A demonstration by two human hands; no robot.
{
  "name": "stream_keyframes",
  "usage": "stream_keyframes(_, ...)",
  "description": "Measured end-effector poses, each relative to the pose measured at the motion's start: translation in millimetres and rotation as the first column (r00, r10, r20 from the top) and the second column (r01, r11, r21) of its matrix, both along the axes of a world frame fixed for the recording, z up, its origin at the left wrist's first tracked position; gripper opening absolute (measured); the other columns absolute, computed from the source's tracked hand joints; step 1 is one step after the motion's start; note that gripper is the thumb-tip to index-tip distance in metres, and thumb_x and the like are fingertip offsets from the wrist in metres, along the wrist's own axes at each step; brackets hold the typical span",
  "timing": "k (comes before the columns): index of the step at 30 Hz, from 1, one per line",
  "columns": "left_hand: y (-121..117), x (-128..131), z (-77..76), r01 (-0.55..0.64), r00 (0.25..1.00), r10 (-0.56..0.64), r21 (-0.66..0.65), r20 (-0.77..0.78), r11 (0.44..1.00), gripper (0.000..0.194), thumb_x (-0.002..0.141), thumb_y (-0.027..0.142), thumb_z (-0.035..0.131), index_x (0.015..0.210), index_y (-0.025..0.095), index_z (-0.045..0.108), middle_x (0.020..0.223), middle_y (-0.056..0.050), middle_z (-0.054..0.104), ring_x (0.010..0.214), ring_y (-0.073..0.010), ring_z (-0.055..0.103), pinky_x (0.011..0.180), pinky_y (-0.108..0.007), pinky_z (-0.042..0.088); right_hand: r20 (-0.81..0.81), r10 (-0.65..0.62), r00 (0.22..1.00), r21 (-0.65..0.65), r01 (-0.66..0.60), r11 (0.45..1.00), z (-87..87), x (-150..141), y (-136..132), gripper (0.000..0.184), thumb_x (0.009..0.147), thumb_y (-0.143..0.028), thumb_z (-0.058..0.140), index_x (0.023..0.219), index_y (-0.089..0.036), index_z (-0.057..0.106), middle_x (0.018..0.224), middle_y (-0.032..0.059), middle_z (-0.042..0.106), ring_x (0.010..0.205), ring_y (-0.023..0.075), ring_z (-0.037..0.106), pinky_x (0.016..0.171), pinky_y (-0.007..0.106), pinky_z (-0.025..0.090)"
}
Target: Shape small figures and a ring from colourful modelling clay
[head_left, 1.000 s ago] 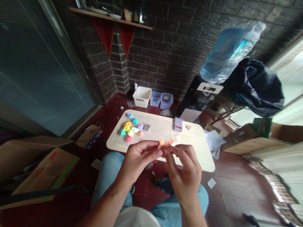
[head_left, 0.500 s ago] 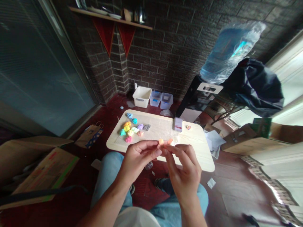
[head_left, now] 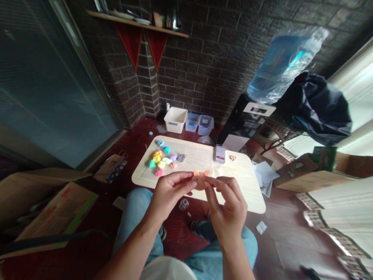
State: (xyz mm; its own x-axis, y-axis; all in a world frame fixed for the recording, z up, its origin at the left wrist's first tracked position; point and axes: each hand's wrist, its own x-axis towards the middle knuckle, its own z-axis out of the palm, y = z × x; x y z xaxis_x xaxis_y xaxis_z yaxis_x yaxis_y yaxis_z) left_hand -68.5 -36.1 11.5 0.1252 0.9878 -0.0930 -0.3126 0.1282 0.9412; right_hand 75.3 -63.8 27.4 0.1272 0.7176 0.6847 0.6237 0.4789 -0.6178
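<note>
My left hand and right hand both pinch a small orange piece between them, above the table; my fingertips cover its sides, hiding its full shape. The phone shows a screen too blurred to read.

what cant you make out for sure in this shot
Head view:
Orange piece: sides partly covered by the left hand and right hand.
Phone: screen text too small and blurred.
Multicoloured cluster: too small to identify.
Carton: cut off by the left edge.
</note>
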Motion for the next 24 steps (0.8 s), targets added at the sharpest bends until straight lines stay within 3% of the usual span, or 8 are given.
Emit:
stream_keyframes(6,14.4,-4.9,-11.3,-0.081,0.996,0.083,-0.039,0.04,0.996,0.034,0.065,0.032,0.084,0.093,0.015,0.077,0.095,-0.009,0.077,0.076,-0.0173,0.07,0.056,-0.021,0.055,-0.326,-0.069,0.943,-0.141,0.024,0.99,-24.5,19.4,30.8,0.015,0.085,-0.031,0.067,0.094,-0.02,0.073,0.087,0.0045,0.066,0.078,0.0171,0.06,0.067,0.03,0.047)
stream_keyframes(10,22.1,-15.6,-13.6,-0.121,0.991,0.125,-0.068,0.056,0.99,0.034,0.063,0.029,0.085,0.093,0.014,0.076,0.094,-0.008,0.077,0.072,-0.0136,0.068,0.054,-0.018,0.053,-0.486,-0.111,0.867,-0.337,-0.069,0.939,-55.7,28.0,70.8,0.027,0.08,-0.043,0.068,0.089,-0.018,0.073,0.092,0.0068,0.073,0.084,0.0201,0.065,0.077,0.034,0.05)
stream_keyframes(14,29.9,-32.7,-14.8,-0.195,0.978,0.201,-0.097,0.058,0.976,0.032,0.062,0.028,0.086,0.089,0.014,0.077,0.095,-0.008,0.077,0.071,-0.0121,0.066,0.054,-0.017,0.053,-0.495,-0.105,0.862,-0.453,-0.153,0.878,-94.3,25.4,126.5,0.035,0.08,-0.047,0.067,0.09,-0.014,0.071,0.084,0.0074,0.073,0.079,0.0205,0.065,0.072,0.034,0.052)
stream_keyframes(16,32.3,-41.9,-14.9,-0.208,0.975,0.215,-0.111,0.053,0.972,0.033,0.062,0.029,0.086,0.089,0.013,0.077,0.094,-0.009,0.077,0.071,-0.0125,0.066,0.055,-0.017,0.053,-0.482,-0.088,0.872,-0.533,-0.212,0.819,-115.9,20.5,156.8,0.031,0.084,-0.043,0.066,0.091,-0.013,0.069,0.082,0.0055,0.071,0.076,0.0184,0.065,0.069,0.032,0.053)
stream_keyframes(18,33.3,-50.8,-14.8,-0.211,0.975,0.218,-0.127,0.041,0.969,0.035,0.062,0.03,0.086,0.09,0.013,0.077,0.094,-0.01,0.077,0.071,-0.0126,0.066,0.055,-0.018,0.052,-0.462,-0.076,0.884,-0.623,-0.263,0.737,-138.1,14.0,185.5,0.024,0.09,-0.035,0.062,0.1,-0.013,0.065,0.094,0.004,0.068,0.079,0.0154,0.065,0.071,0.033,0.055)
stream_keyframes(21,33.6,-62.9,-15.1,-0.205,0.977,0.21,-0.15,0.021,0.967,0.038,0.063,0.032,0.086,0.094,0.011,0.076,0.09,-0.011,0.077,0.07,-0.0132,0.065,0.056,-0.019,0.052,-0.43,-0.09,0.898,-0.732,-0.289,0.617,-169.9,3.4,220.8,0.03,0.092,-0.033,0.06,0.116,-0.016,0.059,0.115,0.0074,0.063,0.094,0.0191,0.065,0.08,0.038,0.056)
stream_keyframes(24,34.8,-72.9,-16.0,-0.189,0.981,0.193,-0.164,0.005,0.968,0.037,0.065,0.033,0.084,0.094,0.012,0.076,0.094,-0.012,0.076,0.073,-0.0146,0.066,0.057,-0.02,0.052,-0.393,-0.126,0.911,-0.81,-0.278,0.517,-196.9,-5.7,246.0,0.033,0.092,-0.033,0.06,0.121,-0.017,0.057,0.122,0.0087,0.061,0.101,0.0214,0.063,0.084,0.042,0.055)
